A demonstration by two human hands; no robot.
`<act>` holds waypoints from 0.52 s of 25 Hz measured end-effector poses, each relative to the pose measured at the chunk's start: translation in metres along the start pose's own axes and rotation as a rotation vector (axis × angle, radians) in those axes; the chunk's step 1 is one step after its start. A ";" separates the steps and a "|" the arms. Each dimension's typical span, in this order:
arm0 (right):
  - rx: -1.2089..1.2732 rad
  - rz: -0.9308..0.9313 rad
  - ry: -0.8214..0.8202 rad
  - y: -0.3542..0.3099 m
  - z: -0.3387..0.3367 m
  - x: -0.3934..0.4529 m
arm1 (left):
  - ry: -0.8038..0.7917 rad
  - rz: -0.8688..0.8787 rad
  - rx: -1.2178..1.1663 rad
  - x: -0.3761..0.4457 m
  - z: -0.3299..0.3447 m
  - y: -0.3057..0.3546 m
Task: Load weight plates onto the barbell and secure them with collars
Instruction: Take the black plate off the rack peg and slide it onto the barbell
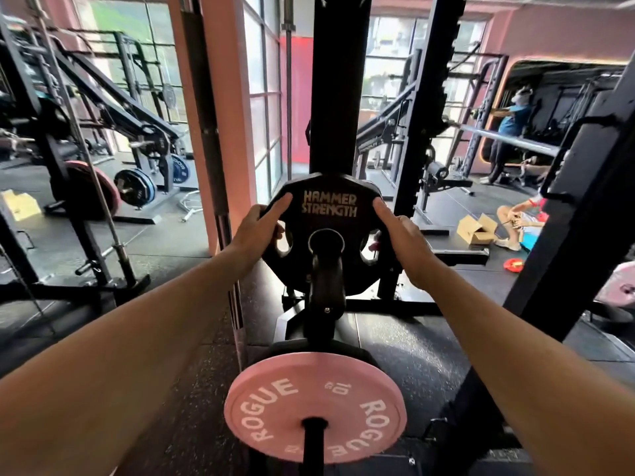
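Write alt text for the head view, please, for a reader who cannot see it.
Both hands, left hand and right hand, grip a black Hammer Strength plate sitting on a black peg. Below hangs a pink Rogue plate; gym racks surround.

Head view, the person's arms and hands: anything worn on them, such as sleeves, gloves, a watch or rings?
Both forearms are bare as far as the frame shows, with no sleeve in view. The left hand and right hand wear no gloves. No watch, wristband or ring is visible.
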State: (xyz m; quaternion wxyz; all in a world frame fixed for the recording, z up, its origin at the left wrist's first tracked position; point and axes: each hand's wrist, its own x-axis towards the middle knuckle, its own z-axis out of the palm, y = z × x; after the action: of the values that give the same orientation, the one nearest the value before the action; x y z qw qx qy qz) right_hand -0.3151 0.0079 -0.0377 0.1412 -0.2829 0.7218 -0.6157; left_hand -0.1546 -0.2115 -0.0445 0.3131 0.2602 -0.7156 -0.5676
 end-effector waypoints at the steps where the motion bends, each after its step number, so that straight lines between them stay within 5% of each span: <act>1: 0.010 0.002 -0.041 0.000 -0.001 -0.003 | 0.003 0.003 -0.009 -0.003 0.000 0.003; 6: 0.173 0.034 -0.095 0.003 0.000 -0.041 | 0.010 -0.044 -0.099 -0.046 -0.005 0.009; 13: 0.269 0.104 0.135 -0.006 0.007 -0.150 | 0.143 -0.053 -0.132 -0.164 -0.014 0.028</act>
State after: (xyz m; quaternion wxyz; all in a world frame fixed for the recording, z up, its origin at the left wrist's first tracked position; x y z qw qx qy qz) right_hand -0.1904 0.0891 -0.0549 0.1608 -0.1819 0.6543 -0.7162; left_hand -0.0346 -0.0947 -0.0397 0.3646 0.2975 -0.6454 -0.6016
